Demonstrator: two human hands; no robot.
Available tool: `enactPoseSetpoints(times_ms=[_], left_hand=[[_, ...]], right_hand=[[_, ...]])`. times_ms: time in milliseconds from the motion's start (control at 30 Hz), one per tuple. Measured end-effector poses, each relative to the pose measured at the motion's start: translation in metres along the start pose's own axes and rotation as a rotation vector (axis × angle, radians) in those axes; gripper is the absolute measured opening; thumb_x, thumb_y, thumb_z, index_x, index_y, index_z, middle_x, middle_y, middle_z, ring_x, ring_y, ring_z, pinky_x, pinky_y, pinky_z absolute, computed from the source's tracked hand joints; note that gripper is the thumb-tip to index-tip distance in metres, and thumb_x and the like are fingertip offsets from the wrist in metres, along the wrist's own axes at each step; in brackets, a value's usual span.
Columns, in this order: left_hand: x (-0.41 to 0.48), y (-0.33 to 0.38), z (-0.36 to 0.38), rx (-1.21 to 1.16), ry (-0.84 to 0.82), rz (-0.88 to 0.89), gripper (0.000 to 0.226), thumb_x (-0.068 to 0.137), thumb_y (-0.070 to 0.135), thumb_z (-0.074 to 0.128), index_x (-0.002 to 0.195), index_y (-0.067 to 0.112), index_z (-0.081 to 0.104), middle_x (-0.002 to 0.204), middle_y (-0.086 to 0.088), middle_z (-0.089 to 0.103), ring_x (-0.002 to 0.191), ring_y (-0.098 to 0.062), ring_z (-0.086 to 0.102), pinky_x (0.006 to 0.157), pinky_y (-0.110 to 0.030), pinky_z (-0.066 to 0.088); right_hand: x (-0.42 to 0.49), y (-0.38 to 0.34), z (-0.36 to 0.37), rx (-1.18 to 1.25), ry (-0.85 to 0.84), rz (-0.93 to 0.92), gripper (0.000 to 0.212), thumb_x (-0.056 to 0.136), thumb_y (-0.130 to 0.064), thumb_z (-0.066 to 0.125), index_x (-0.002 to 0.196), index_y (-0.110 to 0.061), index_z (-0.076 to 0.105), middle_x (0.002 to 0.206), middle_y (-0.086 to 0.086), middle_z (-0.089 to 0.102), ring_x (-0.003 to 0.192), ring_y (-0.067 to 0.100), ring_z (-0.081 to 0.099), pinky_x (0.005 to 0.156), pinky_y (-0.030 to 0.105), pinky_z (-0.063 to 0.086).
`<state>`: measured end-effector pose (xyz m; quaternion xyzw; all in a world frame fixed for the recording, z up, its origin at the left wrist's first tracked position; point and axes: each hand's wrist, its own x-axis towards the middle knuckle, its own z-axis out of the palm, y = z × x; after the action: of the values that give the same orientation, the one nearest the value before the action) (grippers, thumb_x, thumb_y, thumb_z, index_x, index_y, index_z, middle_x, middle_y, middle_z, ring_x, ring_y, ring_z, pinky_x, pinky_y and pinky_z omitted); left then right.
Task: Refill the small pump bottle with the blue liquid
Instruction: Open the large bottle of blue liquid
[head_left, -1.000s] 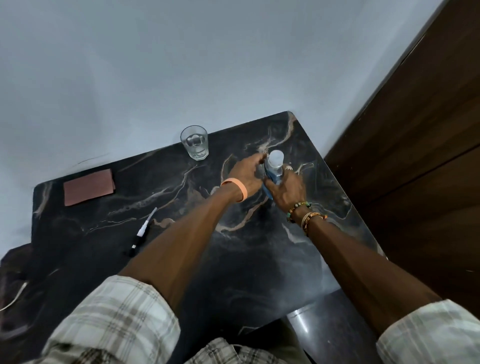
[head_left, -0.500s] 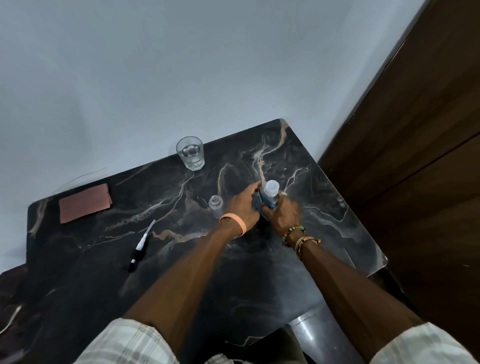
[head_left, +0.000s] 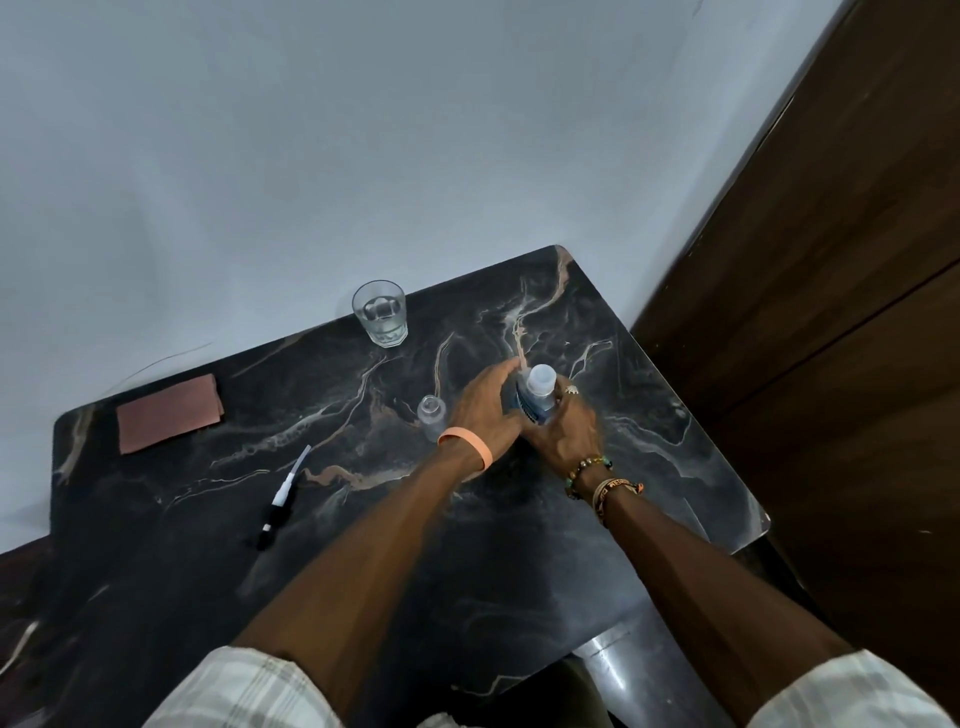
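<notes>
Head — left hand (head_left: 485, 408), right hand (head_left: 565, 434) still round bottle (head_left: 535, 401)

You see a plain pale grey wall (head_left: 363, 130) across the top, a dark brown wooden door (head_left: 841, 338) at the right, and a black marble table (head_left: 182, 519) low down.

Domestic room, as I view it from the head camera: a black, pale-veined marble tabletop (head_left: 156, 545) fills a corner between a plain grey-white painted wall (head_left: 363, 130) and dark brown wooden panelling (head_left: 831, 312). A clear glass tumbler of water (head_left: 380, 313) stands at the table's wall edge.
</notes>
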<state>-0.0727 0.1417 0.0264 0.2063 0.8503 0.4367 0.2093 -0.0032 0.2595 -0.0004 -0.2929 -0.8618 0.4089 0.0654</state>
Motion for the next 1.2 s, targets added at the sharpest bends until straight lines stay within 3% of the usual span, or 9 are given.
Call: enactPoseSetpoints(times_ms=[100,233,433,600,733,967,1133,1200], left_hand=[[-0.003,0.014,-0.002,-0.049,0.027,0.05,0.065,0.079,0.01,0.061,0.141,0.023,0.046,0.142,0.0,0.052,0.132,-0.019,0.045,0.11,-0.041,0.04],[-0.007,0.028,0.001,-0.035,0.025,0.115,0.055,0.085,0.016,0.065,0.137,0.02,0.051,0.137,-0.002,0.057,0.125,-0.016,0.052,0.103,-0.025,0.04],[-0.005,0.036,0.005,-0.014,0.062,0.098,0.045,0.092,0.017,0.063,0.136,0.015,0.053,0.136,-0.006,0.058,0.125,-0.023,0.054,0.107,-0.039,0.044],[-0.003,0.038,0.005,-0.014,0.046,0.07,0.048,0.091,0.017,0.066,0.137,0.017,0.053,0.139,-0.006,0.056,0.128,-0.024,0.052,0.107,-0.044,0.043],[0.003,0.041,0.003,0.074,0.054,0.06,0.042,0.09,0.016,0.065,0.132,0.019,0.059,0.132,-0.008,0.061,0.121,-0.026,0.057,0.103,-0.044,0.046],[0.004,0.044,0.004,0.177,0.133,0.046,0.033,0.083,0.028,0.074,0.114,0.021,0.068,0.107,-0.011,0.071,0.101,-0.033,0.064,0.089,-0.042,0.054],[0.003,0.041,0.005,0.072,0.111,0.08,0.047,0.082,0.017,0.076,0.127,0.019,0.062,0.127,-0.006,0.064,0.116,-0.024,0.06,0.1,-0.043,0.05],[0.002,0.04,0.004,0.049,0.087,0.113,0.042,0.084,0.012,0.073,0.125,0.019,0.064,0.128,-0.006,0.064,0.117,-0.023,0.06,0.101,-0.041,0.049]], right_hand=[[-0.006,-0.002,-0.004,-0.021,0.033,-0.112,0.056,0.075,-0.042,0.078,0.122,-0.021,0.055,0.109,-0.002,0.066,0.095,0.017,0.063,0.074,0.026,0.051],[-0.013,-0.006,-0.009,-0.026,0.06,-0.144,0.044,0.084,-0.028,0.068,0.126,-0.018,0.056,0.114,0.003,0.066,0.1,0.021,0.063,0.082,0.038,0.054],[-0.013,-0.007,-0.01,-0.049,0.05,-0.079,0.024,0.089,-0.023,0.065,0.111,-0.017,0.061,0.09,-0.006,0.063,0.08,0.017,0.063,0.059,0.018,0.043],[-0.011,-0.009,-0.007,-0.117,0.039,0.004,0.027,0.09,-0.026,0.065,0.115,-0.016,0.061,0.092,0.003,0.068,0.077,0.021,0.063,0.063,0.032,0.052],[-0.011,-0.008,-0.008,-0.155,0.046,-0.01,0.025,0.09,-0.031,0.063,0.11,-0.016,0.061,0.089,0.005,0.067,0.077,0.026,0.064,0.061,0.029,0.042],[-0.012,-0.012,-0.013,-0.213,0.045,0.003,0.028,0.091,-0.034,0.062,0.108,-0.011,0.062,0.093,0.01,0.069,0.072,0.024,0.057,0.062,0.031,0.042],[-0.012,-0.016,-0.017,-0.279,0.007,0.008,0.026,0.091,-0.035,0.061,0.103,-0.011,0.062,0.093,0.011,0.069,0.079,0.029,0.063,0.065,0.034,0.049],[-0.013,-0.017,-0.018,-0.275,0.007,-0.003,0.024,0.091,-0.034,0.061,0.103,-0.013,0.062,0.092,0.01,0.07,0.078,0.029,0.063,0.064,0.033,0.047]])
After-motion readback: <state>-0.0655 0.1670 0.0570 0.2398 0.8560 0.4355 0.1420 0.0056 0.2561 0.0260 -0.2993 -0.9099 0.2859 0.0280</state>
